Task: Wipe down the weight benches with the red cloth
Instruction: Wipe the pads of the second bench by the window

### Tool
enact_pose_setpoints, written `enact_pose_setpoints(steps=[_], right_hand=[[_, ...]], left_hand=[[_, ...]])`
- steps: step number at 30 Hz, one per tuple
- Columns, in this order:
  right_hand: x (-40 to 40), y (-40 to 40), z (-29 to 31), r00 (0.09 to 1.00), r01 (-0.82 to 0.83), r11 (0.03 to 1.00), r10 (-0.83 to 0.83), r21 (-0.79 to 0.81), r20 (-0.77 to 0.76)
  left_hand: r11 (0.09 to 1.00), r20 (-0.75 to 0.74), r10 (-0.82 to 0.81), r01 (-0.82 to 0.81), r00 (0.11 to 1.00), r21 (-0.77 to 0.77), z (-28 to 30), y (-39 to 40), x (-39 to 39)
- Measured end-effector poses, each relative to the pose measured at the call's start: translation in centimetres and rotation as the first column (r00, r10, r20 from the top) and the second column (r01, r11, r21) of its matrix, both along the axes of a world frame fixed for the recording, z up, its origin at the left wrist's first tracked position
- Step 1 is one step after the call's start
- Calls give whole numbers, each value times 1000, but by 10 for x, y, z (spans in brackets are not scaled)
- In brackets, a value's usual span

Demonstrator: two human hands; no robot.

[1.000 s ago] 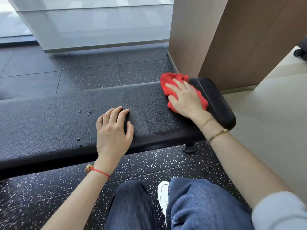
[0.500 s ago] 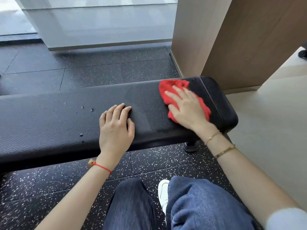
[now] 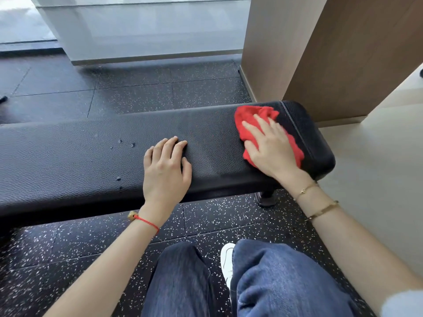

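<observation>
Bench: black padded weight bench (image 3: 96, 161) runs left to right across view; textured vinyl, seam stitched near right end.
Cloth: red cloth (image 3: 256, 115) lies bunched on bench top, near right end, just left of seam.
Right hand: right hand (image 3: 270, 147) flat on cloth, fingers spread and straight, pressing it to the pad; not curled round it. Two gold bracelets at wrist.
Left hand: left hand (image 3: 166, 170) palm down on bench mid-section, fingers straight, holding nothing. Red string bracelet at wrist.
Surface marks: small nicks (image 3: 126, 144) in vinyl left of left hand.
Floor: black speckled rubber tiles (image 3: 229, 220) under bench.
Person: jeans, one white shoe (image 3: 226, 259) visible.
</observation>
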State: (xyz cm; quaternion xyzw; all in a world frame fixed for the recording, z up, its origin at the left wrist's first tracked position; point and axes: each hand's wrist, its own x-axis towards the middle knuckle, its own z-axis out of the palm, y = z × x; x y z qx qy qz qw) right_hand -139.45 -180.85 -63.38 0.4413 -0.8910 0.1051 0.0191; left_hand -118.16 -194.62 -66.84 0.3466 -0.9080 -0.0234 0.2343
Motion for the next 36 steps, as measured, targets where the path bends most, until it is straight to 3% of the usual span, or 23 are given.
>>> enact_pose_setpoints(steps=[4,7,10,13,16,18,21,24,26,30,34,36], right_hand=[[63,-26,-6,951,-308,951,307,19,12],[66,-18,-4,921,-389,921,389,7,38],[39,3,-4,961,-272,961,274,-42,48],[-7,22,-7,999,-33,998,34,-61,15],[-45,6,-2,983,182,982,-181,-54,20],[-47,-22,1,977,206,977,-203,-46,61],[-15,-50,1,999,-3,1000,4,-15,50],[25,-29,-1,963,-265,964,266,-14,49],[32,-1,-3,947,-308,949,312,-61,72],[-15,24,-4,993,-101,991,105,-84,47],[-57,-21,1,988,153,987,-152,-48,27],[-48,-55,3,987,154,988,-152,-30,60]], left_hand=[[1000,-6,-3,3,1000,-1,0,-2,1],[1000,-23,-23,23,999,-1,0,-4,3],[999,-27,-38,38,999,-3,-1,-7,4],[1000,-26,-29,28,999,-6,-1,-5,3],[1000,-22,-17,17,1000,-11,0,-2,1],[1000,-18,-18,18,1000,-10,0,-3,2],[1000,-19,-16,16,1000,-16,-1,-5,2],[1000,-28,-21,21,999,-17,-2,-6,2],[999,-30,-27,26,999,-21,-3,-8,3],[999,-33,-28,28,999,-24,-3,-7,3],[1000,-22,-12,12,1000,-16,-1,-3,1],[1000,-21,-11,10,1000,-13,0,-2,1]])
